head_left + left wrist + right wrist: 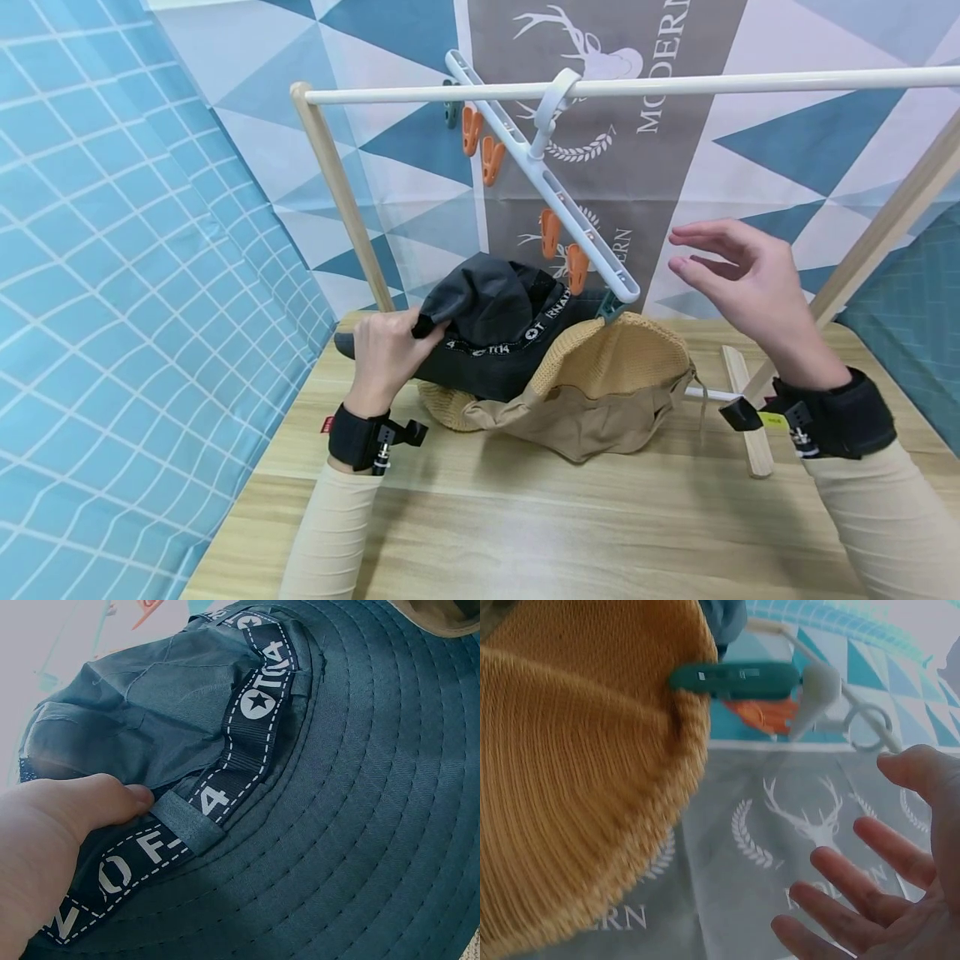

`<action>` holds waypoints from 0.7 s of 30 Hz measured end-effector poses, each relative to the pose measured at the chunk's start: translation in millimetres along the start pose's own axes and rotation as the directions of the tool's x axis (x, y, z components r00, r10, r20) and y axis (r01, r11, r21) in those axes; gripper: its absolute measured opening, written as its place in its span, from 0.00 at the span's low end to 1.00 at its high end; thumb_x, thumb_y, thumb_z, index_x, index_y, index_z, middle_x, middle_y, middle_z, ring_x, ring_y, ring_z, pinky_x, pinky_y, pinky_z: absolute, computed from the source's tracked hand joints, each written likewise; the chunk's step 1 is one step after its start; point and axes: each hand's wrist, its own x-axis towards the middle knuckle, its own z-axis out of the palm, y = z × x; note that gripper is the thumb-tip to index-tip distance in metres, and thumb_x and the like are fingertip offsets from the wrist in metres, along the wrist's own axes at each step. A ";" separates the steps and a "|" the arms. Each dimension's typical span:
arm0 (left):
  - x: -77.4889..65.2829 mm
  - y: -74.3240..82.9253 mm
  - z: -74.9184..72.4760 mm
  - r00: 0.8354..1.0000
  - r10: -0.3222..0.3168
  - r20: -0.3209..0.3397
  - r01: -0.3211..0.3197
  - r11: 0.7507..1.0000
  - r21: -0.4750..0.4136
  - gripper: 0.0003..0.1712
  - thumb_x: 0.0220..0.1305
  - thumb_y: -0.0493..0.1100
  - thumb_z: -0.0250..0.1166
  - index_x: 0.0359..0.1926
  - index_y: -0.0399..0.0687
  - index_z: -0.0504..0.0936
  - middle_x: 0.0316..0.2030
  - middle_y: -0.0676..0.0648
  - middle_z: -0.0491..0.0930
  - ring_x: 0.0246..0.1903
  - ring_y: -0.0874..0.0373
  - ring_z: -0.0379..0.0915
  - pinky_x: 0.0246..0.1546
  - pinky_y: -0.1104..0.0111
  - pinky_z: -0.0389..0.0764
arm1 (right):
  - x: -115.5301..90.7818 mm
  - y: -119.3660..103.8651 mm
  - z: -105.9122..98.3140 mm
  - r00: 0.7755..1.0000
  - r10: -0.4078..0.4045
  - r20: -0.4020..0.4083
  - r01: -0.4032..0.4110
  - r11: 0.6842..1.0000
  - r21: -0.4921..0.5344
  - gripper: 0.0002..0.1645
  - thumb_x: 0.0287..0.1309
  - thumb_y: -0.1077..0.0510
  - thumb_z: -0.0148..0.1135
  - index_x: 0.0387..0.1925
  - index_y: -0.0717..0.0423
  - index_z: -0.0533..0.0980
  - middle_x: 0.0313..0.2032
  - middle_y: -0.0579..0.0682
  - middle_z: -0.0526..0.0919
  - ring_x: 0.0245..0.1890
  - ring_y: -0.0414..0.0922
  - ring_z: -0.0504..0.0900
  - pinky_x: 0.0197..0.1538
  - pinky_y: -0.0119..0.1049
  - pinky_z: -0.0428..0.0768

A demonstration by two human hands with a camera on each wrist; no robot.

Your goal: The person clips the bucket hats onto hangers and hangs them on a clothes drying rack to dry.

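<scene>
Head view: your left hand [384, 354] grips a dark sun hat [487, 375], probably its crown [480, 292]; clip hanger [570, 213] left of your spread right fingers [720, 229].

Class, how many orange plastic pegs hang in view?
4 orange plastic pegs: two on the far half of the pale plastic bar hanger, two on its near half. None seems hidden.
</scene>
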 end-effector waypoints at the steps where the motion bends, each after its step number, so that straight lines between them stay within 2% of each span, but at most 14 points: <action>1: 0.3 0.0 0.0 1.000 0.001 0.000 -0.001 1.000 -0.002 0.29 0.65 0.43 0.82 0.19 0.50 0.69 0.10 0.47 0.59 0.10 0.52 0.56 0.27 0.68 0.42 | 1.0 1.1 -2.0 1.000 -0.001 0.002 0.001 1.000 -0.002 0.24 0.74 0.61 0.75 0.68 0.50 0.85 0.58 0.30 0.90 0.60 0.27 0.88 0.63 0.15 0.81; 4: 1.2 -0.1 0.0 1.000 0.003 0.000 -0.003 1.000 -0.002 0.29 0.65 0.43 0.82 0.19 0.50 0.69 0.11 0.47 0.59 0.10 0.52 0.55 0.27 0.68 0.42 | 3.9 3.7 -6.6 1.000 -0.002 0.011 0.002 1.000 -0.023 0.25 0.73 0.60 0.76 0.68 0.47 0.85 0.59 0.31 0.89 0.61 0.27 0.87 0.63 0.15 0.80; 7: 1.4 -0.3 0.1 1.000 0.002 -0.003 -0.002 1.000 0.000 0.29 0.65 0.43 0.82 0.19 0.49 0.69 0.11 0.47 0.59 0.10 0.51 0.56 0.27 0.68 0.42 | 8.3 5.9 -8.1 0.999 -0.014 0.031 0.016 0.999 -0.039 0.25 0.72 0.61 0.76 0.68 0.49 0.85 0.59 0.30 0.89 0.62 0.27 0.86 0.64 0.15 0.80; 11: 0.7 -0.3 0.7 1.000 0.002 -0.004 -0.002 1.000 -0.003 0.30 0.64 0.43 0.82 0.18 0.49 0.68 0.10 0.47 0.59 0.10 0.52 0.55 0.27 0.68 0.42 | 15.9 10.3 -8.2 0.996 -0.073 0.054 0.077 0.995 -0.064 0.26 0.70 0.65 0.77 0.67 0.54 0.86 0.59 0.27 0.88 0.64 0.26 0.84 0.66 0.16 0.79; 14: -0.2 0.0 1.1 1.000 0.006 -0.002 -0.006 1.000 -0.001 0.32 0.64 0.43 0.82 0.17 0.49 0.67 0.11 0.47 0.58 0.11 0.53 0.54 0.27 0.68 0.42 | 22.6 15.3 -8.4 0.986 -0.149 0.073 0.155 0.983 -0.093 0.27 0.67 0.69 0.77 0.66 0.55 0.86 0.59 0.26 0.87 0.65 0.25 0.82 0.68 0.16 0.78; 17: -0.7 0.3 1.3 1.000 0.009 -0.003 -0.008 1.000 0.009 0.33 0.65 0.44 0.82 0.17 0.49 0.65 0.11 0.48 0.58 0.11 0.53 0.53 0.28 0.68 0.41 | 32.6 20.4 -8.5 0.960 -0.264 0.095 0.276 0.950 -0.144 0.30 0.59 0.74 0.80 0.63 0.56 0.88 0.59 0.23 0.87 0.65 0.23 0.82 0.69 0.17 0.77; 21: -1.3 0.1 1.4 1.000 0.005 -0.005 -0.005 1.000 0.019 0.34 0.64 0.45 0.83 0.17 0.50 0.64 0.11 0.48 0.57 0.11 0.54 0.52 0.28 0.68 0.41 | 47.7 27.0 -8.9 0.889 -0.437 0.139 0.457 0.867 -0.197 0.36 0.48 0.79 0.83 0.60 0.60 0.89 0.61 0.21 0.85 0.67 0.21 0.81 0.71 0.17 0.74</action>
